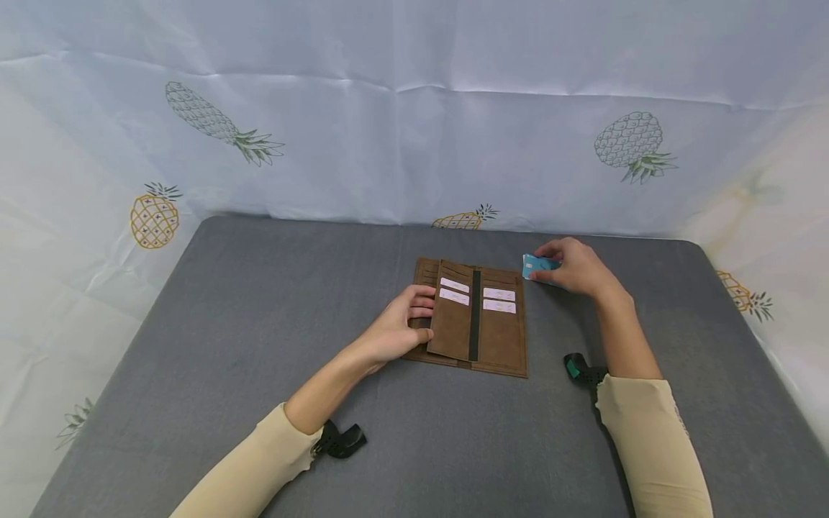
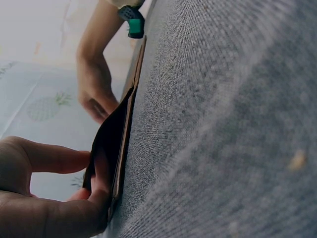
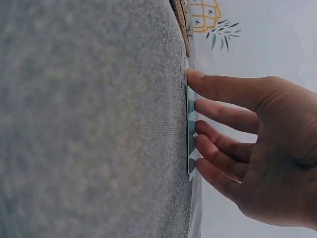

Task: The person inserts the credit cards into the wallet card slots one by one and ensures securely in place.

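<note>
A brown wallet (image 1: 505,344) lies spread on the table, a dark strip down its middle. Pale pink cards (image 1: 499,294) show in its slots on both sides of that strip. My left hand (image 1: 391,331) pinches the left edge of the wallet's raised inner flap (image 1: 448,332); in the left wrist view the thumb is outside and fingers are inside the fold. Just right of the wallet's upper corner, my right hand (image 1: 576,267) holds a blue card (image 1: 532,265) by its edges, low at the tabletop. Whether it is one card or a stack, I cannot tell.
The grey table (image 1: 291,288) backs onto a pale curtain (image 1: 363,151) printed with pineapples. Black wrist devices (image 1: 347,441) are worn below both hands, over beige sleeves (image 1: 259,460).
</note>
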Demonstrator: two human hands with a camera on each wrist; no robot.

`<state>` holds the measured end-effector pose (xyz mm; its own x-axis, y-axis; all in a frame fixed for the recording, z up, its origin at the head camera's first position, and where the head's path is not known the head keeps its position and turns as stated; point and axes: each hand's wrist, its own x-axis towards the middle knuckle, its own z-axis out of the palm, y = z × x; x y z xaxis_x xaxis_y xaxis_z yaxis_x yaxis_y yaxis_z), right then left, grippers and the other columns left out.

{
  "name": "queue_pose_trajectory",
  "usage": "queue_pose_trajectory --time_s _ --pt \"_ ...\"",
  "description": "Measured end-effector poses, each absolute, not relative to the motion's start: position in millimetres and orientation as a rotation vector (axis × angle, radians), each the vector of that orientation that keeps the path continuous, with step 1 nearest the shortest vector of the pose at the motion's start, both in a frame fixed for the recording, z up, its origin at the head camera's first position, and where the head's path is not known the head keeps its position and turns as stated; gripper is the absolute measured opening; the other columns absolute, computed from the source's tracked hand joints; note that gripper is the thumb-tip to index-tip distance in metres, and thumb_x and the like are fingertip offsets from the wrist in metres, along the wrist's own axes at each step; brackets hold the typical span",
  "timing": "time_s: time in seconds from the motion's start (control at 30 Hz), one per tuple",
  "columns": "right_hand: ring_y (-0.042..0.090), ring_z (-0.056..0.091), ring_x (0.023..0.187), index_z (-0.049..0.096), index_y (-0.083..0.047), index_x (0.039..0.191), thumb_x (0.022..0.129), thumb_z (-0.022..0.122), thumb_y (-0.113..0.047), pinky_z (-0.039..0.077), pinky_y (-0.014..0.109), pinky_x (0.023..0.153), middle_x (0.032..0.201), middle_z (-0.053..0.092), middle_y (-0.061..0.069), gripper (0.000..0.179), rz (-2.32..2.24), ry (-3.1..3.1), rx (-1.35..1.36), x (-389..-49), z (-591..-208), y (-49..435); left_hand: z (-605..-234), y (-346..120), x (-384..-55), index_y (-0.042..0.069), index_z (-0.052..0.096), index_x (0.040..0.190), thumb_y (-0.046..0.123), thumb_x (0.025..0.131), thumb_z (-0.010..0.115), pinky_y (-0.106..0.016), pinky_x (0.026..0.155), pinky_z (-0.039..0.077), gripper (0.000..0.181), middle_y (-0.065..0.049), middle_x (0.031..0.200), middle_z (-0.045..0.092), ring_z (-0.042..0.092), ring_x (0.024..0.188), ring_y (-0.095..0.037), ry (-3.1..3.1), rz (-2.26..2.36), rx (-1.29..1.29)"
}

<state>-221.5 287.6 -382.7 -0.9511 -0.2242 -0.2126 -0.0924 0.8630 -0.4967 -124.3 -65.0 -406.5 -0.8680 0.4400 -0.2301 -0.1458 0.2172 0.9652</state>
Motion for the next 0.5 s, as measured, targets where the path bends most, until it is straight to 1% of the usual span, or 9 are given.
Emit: queue_pose_trajectory --time_s 0.17,0.33,0.5 --pt "0.05 0.061 0.125 0.066 0.007 0.139 0.098 0.082 -0.027 0.052 0.064 0.1 0.139 0.063 0.035 0.055 -0.711 2.787 -0.284 -222.0 -384.0 288.3 -406.0 -65.4 -124.4 0.005 0.038 0.162 -0.011 0.098 0.063 -0.051 0.116 0.05 0.071 -0.021 0.159 0.048 0.051 0.149 -0.038 2.037 1.693 0.274" --pt "0.051 0.063 0.125 0.068 0.005 0.14 0.097 0.083 -0.028 0.053 0.063 0.098 0.139 0.063 0.035 0.056 -0.688 2.795 -0.326 -222.2 -384.0 288.8 -406.3 -64.8 -124.8 0.005 0.038 0.162 -0.011 0.098 0.063 -0.05 0.115 0.05 0.071 -0.021 0.159 0.048 0.051 0.148 -0.038 2.036 1.69 0.276" --pt "0.051 0.064 0.126 0.068 0.005 0.139 0.097 0.083 -0.025 0.053 0.065 0.099 0.137 0.065 0.035 0.054 -0.682 2.794 -0.334 -222.9 -384.0 288.3 -406.2 -64.5 -124.7 0.005 0.038 0.162 -0.011 0.098 0.063 -0.05 0.116 0.05 0.071 -0.022 0.158 0.048 0.051 0.148 -0.038 2.032 1.692 0.272"
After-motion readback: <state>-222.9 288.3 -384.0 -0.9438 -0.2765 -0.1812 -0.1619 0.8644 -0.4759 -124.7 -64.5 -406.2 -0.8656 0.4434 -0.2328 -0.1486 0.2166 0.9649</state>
